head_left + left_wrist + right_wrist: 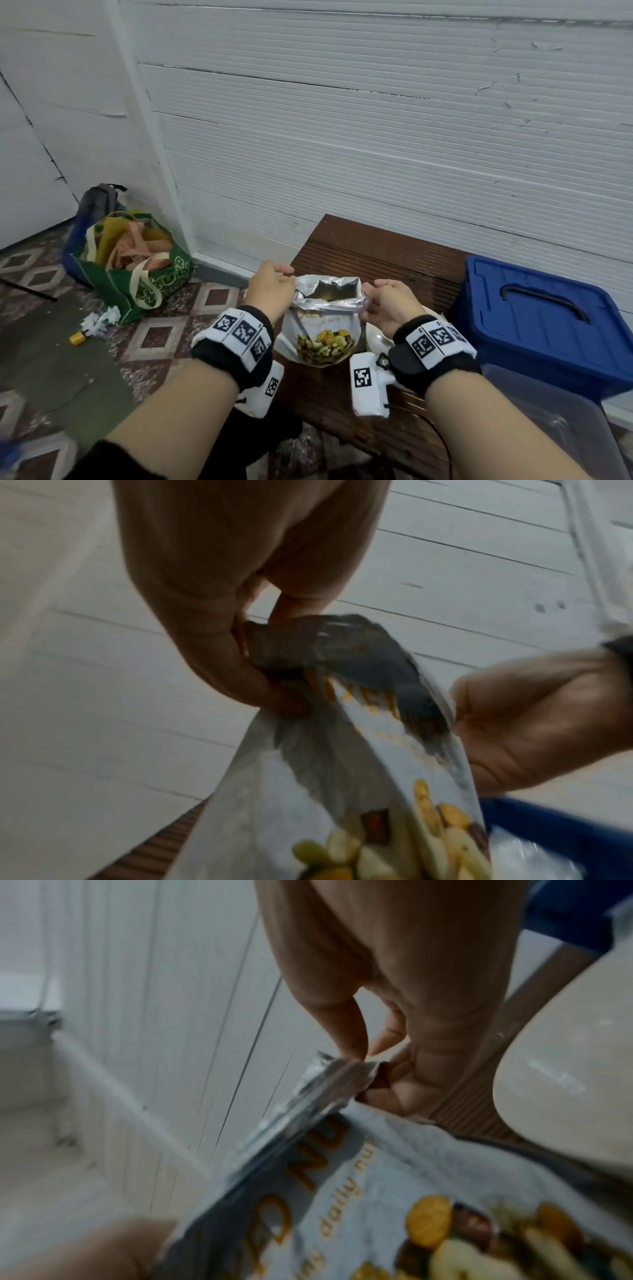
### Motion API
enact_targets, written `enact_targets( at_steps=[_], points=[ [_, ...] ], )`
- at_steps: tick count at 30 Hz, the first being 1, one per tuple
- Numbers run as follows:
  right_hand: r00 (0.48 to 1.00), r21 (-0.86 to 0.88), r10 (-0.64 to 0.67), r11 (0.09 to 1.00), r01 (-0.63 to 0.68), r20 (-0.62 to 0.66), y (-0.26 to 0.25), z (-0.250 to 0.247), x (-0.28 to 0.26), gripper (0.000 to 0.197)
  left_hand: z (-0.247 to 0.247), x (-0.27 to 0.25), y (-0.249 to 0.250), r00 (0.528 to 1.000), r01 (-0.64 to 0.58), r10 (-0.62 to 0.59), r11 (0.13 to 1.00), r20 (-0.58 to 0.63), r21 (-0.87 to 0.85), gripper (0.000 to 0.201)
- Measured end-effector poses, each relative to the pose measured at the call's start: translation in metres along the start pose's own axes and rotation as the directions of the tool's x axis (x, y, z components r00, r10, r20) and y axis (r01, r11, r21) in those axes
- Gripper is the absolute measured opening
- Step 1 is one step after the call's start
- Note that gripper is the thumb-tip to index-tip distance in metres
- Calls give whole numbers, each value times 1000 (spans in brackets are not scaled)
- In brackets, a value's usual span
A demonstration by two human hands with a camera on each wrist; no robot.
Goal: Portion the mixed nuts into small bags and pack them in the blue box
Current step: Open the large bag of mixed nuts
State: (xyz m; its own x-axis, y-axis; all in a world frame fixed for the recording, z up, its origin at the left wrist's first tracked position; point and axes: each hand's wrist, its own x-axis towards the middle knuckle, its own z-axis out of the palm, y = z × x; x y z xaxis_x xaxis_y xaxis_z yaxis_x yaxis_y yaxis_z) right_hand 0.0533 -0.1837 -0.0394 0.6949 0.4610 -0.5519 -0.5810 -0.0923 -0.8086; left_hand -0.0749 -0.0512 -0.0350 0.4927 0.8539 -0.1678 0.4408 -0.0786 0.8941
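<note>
A white mixed-nuts bag (322, 337) with a printed picture of nuts stands on the brown slatted table (376, 253), its foil-lined mouth pulled wide. My left hand (270, 287) pinches the left corner of the mouth, and my right hand (383, 301) pinches the right corner. The left wrist view has the nuts bag (342, 791) with my left hand (240, 664) gripping its dark foil rim. In the right wrist view my right hand (387, 1053) pinches the folded foil edge of the nuts bag (394, 1191). The blue box (541, 318) stands shut at the right, lid on.
A white bowl (376, 339) sits just behind my right wrist, and the bowl (565, 1069) fills the right of the right wrist view. A clear plastic container (555, 428) lies near the table's front right. On the floor at left stands a green tote bag (137, 270).
</note>
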Motion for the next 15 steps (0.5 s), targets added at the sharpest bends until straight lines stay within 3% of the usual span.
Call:
enact_targets(
  at_steps=[2, 4, 7, 9, 12, 15],
  points=[
    [999, 123, 49, 991, -50, 15, -2, -1, 2, 43, -2, 5, 2, 986, 164, -153, 958, 64, -234, 18],
    [997, 172, 77, 982, -81, 31, -3, -2, 4, 53, -6, 5, 6, 949, 315, -264, 830, 174, -461, 25],
    [995, 171, 89, 981, -96, 47, -5, -1, 5, 58, -10, 8, 7, 904, 425, -337, 647, 263, -633, 50],
    [996, 153, 84, 984, -88, 32, -6, 0, 5, 57, -7, 12, 5, 890, 450, -348, 579, 293, -680, 62],
    [996, 142, 84, 986, -83, -3, -3, 2, 5, 52, -4, 16, 2, 882, 465, -349, 541, 315, -701, 64],
    [996, 177, 91, 980, -90, 1, 4, 2, 8, 45, -7, 14, -3, 873, 487, -326, 617, 362, -618, 51]
  ],
)
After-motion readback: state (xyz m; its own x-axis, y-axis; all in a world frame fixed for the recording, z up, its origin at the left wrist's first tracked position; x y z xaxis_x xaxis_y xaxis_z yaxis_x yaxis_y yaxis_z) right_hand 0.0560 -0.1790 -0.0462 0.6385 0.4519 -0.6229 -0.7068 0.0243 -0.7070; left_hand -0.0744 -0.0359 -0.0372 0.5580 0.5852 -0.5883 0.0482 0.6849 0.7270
